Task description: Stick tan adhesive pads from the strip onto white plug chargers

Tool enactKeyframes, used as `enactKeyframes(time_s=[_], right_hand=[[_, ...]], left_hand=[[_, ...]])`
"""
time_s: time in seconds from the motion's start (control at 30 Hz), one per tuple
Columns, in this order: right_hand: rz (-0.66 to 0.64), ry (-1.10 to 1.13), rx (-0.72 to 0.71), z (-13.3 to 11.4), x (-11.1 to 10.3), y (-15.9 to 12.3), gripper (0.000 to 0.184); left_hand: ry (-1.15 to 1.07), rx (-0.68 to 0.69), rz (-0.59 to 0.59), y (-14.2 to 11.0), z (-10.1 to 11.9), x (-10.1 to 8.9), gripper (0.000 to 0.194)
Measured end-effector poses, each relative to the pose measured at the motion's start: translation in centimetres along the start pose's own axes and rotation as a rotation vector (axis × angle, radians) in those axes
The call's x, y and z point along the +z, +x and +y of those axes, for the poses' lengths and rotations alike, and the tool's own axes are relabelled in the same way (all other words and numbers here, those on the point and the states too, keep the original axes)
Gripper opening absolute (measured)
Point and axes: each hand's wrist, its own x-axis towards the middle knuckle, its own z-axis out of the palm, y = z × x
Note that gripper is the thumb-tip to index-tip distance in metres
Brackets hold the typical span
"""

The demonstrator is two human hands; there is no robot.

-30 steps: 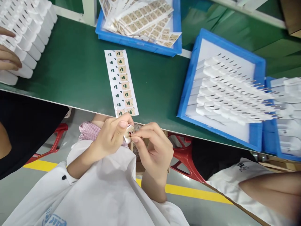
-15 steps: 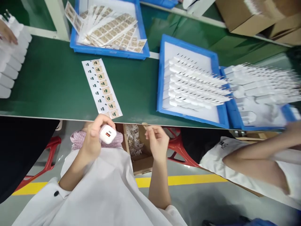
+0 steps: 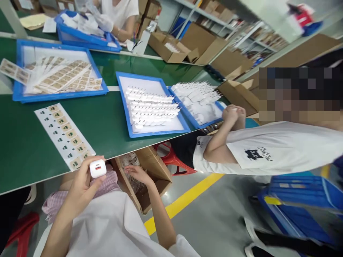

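My left hand (image 3: pixel 83 185) is closed around a white charger plug (image 3: pixel 98 168), its end with two ports facing up toward me. A sheet of tan and green-marked stickers (image 3: pixel 64 134) lies on the green table just beyond that hand, partly covered by the fingertips. My right hand (image 3: pixel 137 174) reaches over an open cardboard box (image 3: pixel 158 167) below the table edge, fingers stretched out and nothing visible in them. Crumpled clear and brown-specked scraps (image 3: pixel 130 160) fill part of the box under the fingers.
A blue tray (image 3: pixel 63 96) with fanned sticker sheets stands at back left. Two more blue trays hold rows of white plugs (image 3: pixel 152 107), pins up. At right sits a co-worker in a white shirt (image 3: pixel 268 146); another person (image 3: pixel 120 14) works across the table.
The view has swung right, bringing the co-worker into sight. My right hand has opened over the box, and the small tan piece it pinched no longer shows. My left hand still holds the charger plug.
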Motion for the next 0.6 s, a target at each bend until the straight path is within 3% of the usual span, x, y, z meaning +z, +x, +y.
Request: enactKeyframes(time_s=[0.07, 0.17, 0.27, 0.37, 0.47, 0.6], right_hand=[[0.022, 0.167, -0.196, -1.8, -0.5, -1.6, 0.049], [0.149, 0.319, -0.400, -4.5, -0.6, -3.9, 0.069], [0.315, 0.378, -0.483, -6.0, -0.3, -5.1, 0.057], [0.514, 0.364, -0.501, -5.7, -1.7, -4.8, 0.049], [0.824, 0.300, -0.448, -4.3, -7.2, -3.7, 0.047], [1.294, 0.169, -0.278, -3.2, -19.9, -2.1, 0.041]], left_hand=[[-0.010, -0.038, -0.107, 0.7, -0.2, 2.1, 0.032], [-0.107, -0.062, -0.162, 1.7, 0.0, 5.6, 0.032], [-0.252, -0.125, -0.253, 3.0, 0.4, 7.9, 0.037], [-0.299, -0.148, -0.378, 4.3, 0.7, 8.3, 0.042], [-0.257, -0.107, -0.321, 4.5, 0.8, 6.5, 0.041], [-0.018, -0.022, 0.027, 2.9, -0.2, 0.3, 0.024]])
